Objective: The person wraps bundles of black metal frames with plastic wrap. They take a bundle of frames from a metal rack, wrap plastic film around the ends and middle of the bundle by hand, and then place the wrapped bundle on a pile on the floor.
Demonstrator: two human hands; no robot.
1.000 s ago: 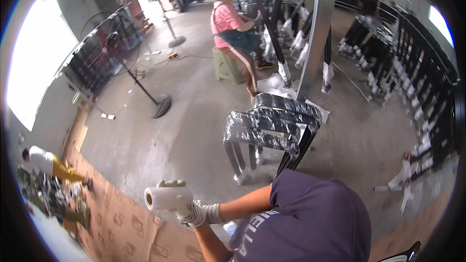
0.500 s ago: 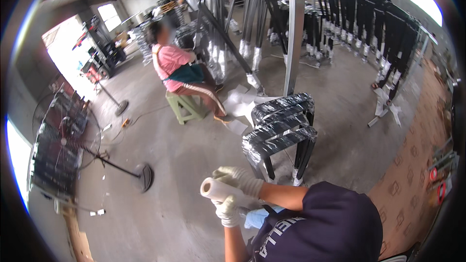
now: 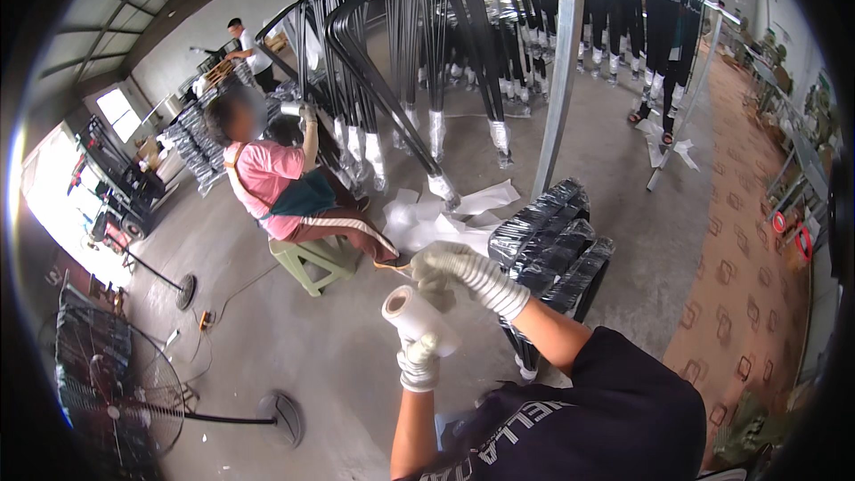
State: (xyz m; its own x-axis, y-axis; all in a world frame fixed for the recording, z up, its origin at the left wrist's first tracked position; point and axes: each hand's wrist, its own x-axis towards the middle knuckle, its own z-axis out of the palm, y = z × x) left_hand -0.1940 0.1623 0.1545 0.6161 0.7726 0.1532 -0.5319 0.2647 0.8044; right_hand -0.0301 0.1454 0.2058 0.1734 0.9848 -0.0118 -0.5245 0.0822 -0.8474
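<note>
A white-gloved left hand [image 3: 418, 362] of mine is wrapped round the lower end of a roll of clear plastic film [image 3: 438, 330], tilted so that its hollow core faces up and left. Just above and right of the roll is my right hand [image 3: 445, 265], gloved too, apart from it. Its fingers curl downward; whether a strip of film is pinched in them is too blurred to make out. Beyond my right forearm stands a stack of black tubular frames [image 3: 543, 245] wrapped in shiny clear film.
A co-worker in pink [image 3: 267, 174] sits on a green stool [image 3: 312, 260], raising a white roll. White sheets [image 3: 445, 223] litter the floor beside a metal post [image 3: 561, 89]. Black frames [image 3: 436, 44] hang from a rack. A standing fan [image 3: 116, 410] is at left, patterned brown matting [image 3: 704, 303] at right.
My right hand has come off the roll and moved up, while my left still grips it. The view has shifted. The co-worker's arm has risen with a white roll.
</note>
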